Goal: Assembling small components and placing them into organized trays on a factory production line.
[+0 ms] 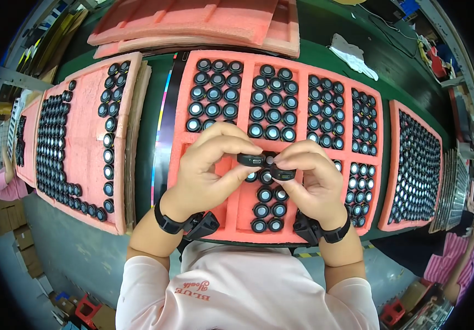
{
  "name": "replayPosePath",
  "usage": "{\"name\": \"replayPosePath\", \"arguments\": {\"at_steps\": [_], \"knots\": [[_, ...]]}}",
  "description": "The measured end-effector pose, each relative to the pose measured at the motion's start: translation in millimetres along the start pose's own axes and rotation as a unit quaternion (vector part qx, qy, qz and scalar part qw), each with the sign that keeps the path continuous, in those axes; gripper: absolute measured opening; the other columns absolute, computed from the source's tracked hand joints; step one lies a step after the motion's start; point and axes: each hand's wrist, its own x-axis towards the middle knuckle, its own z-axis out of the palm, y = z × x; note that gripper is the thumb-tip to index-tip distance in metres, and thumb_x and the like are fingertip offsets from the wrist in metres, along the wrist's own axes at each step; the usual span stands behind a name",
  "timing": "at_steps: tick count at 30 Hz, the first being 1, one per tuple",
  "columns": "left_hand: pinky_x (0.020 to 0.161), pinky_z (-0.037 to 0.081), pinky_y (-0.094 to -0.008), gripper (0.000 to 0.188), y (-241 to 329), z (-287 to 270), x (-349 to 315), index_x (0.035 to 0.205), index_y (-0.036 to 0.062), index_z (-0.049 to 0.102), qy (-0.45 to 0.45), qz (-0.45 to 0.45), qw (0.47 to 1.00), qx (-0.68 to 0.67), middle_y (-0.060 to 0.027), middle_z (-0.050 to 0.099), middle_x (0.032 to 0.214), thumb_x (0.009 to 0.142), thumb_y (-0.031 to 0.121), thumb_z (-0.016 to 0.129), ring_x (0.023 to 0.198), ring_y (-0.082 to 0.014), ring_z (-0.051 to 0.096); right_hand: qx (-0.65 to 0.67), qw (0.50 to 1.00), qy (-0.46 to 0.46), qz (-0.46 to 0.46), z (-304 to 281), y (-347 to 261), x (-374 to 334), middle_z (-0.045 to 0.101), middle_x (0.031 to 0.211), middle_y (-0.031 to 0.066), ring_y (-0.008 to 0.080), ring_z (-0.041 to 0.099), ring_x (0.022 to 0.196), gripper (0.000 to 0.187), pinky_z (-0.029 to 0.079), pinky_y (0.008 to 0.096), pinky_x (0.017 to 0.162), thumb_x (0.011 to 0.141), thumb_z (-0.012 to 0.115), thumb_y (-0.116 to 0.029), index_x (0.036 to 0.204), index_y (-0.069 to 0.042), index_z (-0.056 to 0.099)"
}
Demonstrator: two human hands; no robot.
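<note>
My left hand (210, 165) pinches a small round black device (251, 160) between thumb and fingertips, a port showing on its side. My right hand (316, 177) grips a second black device (283, 174) of the same kind, held close beside the first, also with its port side showing. Both hands are raised over a pink foam tray (231, 214) divided into compartments. Rows of black round devices with grey discs on top (272, 100) fill the far compartments. Several more stand in the near middle and right ones, partly hidden by my hands.
More pink trays of such devices stand at left (85, 137) and right (389, 217). Stacked pink foam trays (182, 25) lie at the back, near a white glove (352, 58) on the green table (325, 41). Other people are at the far left (7, 184) and right (457, 256).
</note>
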Motion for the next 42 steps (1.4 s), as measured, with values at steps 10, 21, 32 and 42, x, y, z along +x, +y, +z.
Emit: {"name": "replayPosePath", "arguments": {"at_steps": [10,21,32,42], "knots": [[0.082,0.048,-0.0297,0.028,3,-5,2,0.103,-0.0017,0.062,-0.045,0.002,0.999,-0.02,-0.0124,0.054,0.104,0.077,-0.003,0.07,0.096,-0.0187,0.055,0.039,0.998,0.045,0.035,2,-2,1,0.059,0.104,0.0142,0.0213,0.059,0.096,0.025,0.049,0.0315,0.082,0.074,0.07,0.005,0.098,0.001,0.062],[0.084,0.051,-0.0305,0.043,3,6,-1,0.115,0.0012,0.059,0.001,0.005,0.998,-0.069,-0.0122,0.053,0.113,0.073,-0.008,0.064,0.102,-0.0209,0.057,0.036,0.994,0.094,-0.029,6,3,0,0.055,0.114,0.0159,0.0238,0.057,0.103,0.037,0.049,0.0341,0.088,0.072,0.07,0.008,0.107,0.0,0.059],[0.088,0.052,-0.0386,0.052,2,-1,-1,0.122,-0.002,0.047,-0.059,0.039,0.997,0.016,-0.019,0.051,0.117,0.074,-0.011,0.064,0.109,-0.028,0.056,-0.012,0.996,0.072,-0.056,4,4,-1,0.053,0.113,0.0155,0.025,0.054,0.106,0.043,0.046,0.037,0.092,0.074,0.072,0.003,0.111,-0.002,0.05],[0.089,0.048,-0.037,0.035,4,-4,3,0.107,0.0001,0.058,-0.064,0.08,0.994,0.035,-0.0184,0.055,0.114,0.074,-0.003,0.071,0.106,-0.0253,0.057,-0.014,0.997,0.062,-0.036,2,-2,0,0.054,0.113,0.016,0.0237,0.056,0.103,0.033,0.048,0.0349,0.088,0.073,0.072,0.004,0.102,-0.001,0.057]]}}
